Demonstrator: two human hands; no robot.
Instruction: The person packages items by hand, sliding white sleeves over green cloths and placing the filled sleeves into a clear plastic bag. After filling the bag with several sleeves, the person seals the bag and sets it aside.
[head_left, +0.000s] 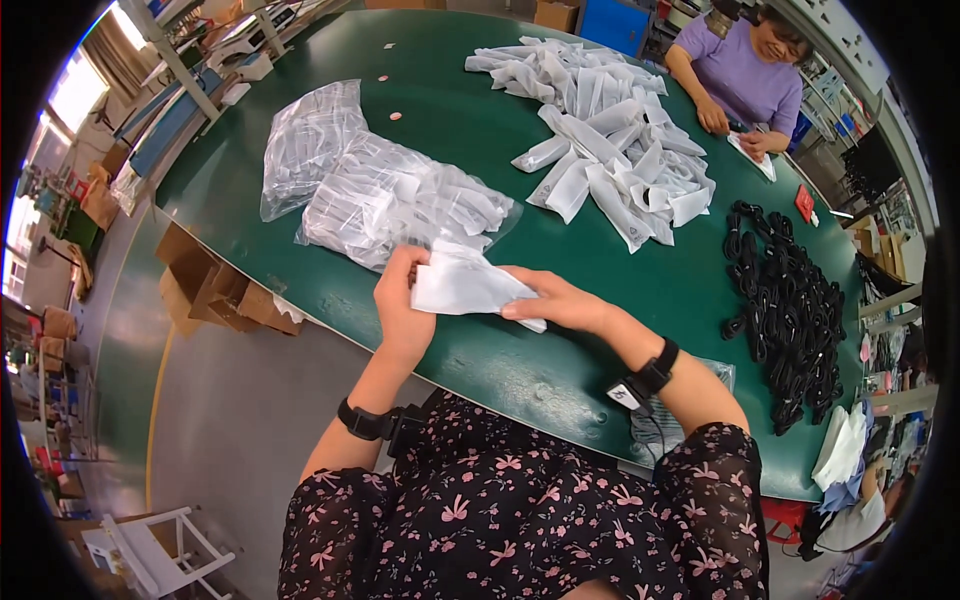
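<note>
My left hand (398,300) and my right hand (553,300) both grip one flat white pouch (462,284), held just above the near edge of the green table (560,370). The left hand pinches its left end, the right hand its right end. Right behind the pouch lies a clear plastic bag (400,195) stuffed with more white pouches. A loose heap of white pouches (610,135) covers the far middle of the table. Both wrists wear black bands.
A pile of black cables (790,310) lies at the right of the table. Another person in a purple shirt (745,75) works at the far right with a white pouch. Open cardboard boxes (215,290) sit on the floor at left. A white frame (150,550) stands lower left.
</note>
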